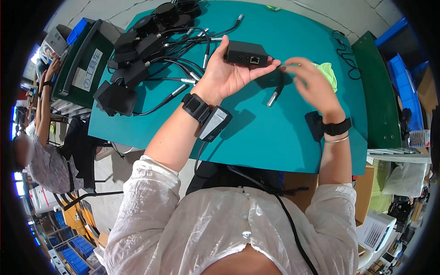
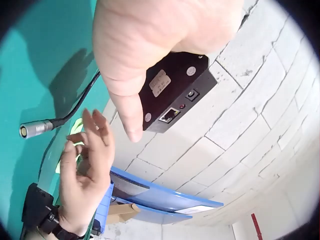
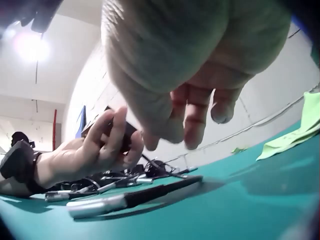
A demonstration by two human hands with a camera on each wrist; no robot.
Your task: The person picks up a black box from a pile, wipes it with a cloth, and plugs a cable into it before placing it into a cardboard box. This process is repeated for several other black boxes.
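My left hand (image 1: 219, 81) holds a small black electronic box (image 1: 246, 53), palm up, with the thumb along its left end and fingers beneath. A network port (image 2: 169, 115) and a round socket (image 2: 191, 94) show on its side; a pale label (image 2: 160, 83) is on its broad face. From the box's right end a short black cable hangs to a silver round connector (image 1: 272, 99), low over the table. My right hand (image 1: 317, 88) hovers just right of the cable, fingers loosely bent, nothing visible in its grasp.
More black boxes (image 1: 123, 94) with cables and silver connectors are heaped on the green table (image 1: 256, 142) at the left. A lime cloth (image 1: 327, 75) lies behind my right hand, a thin black cord (image 1: 350, 59) beyond. Another person (image 1: 50, 156) sits at far left beside a dark green crate (image 1: 87, 68).
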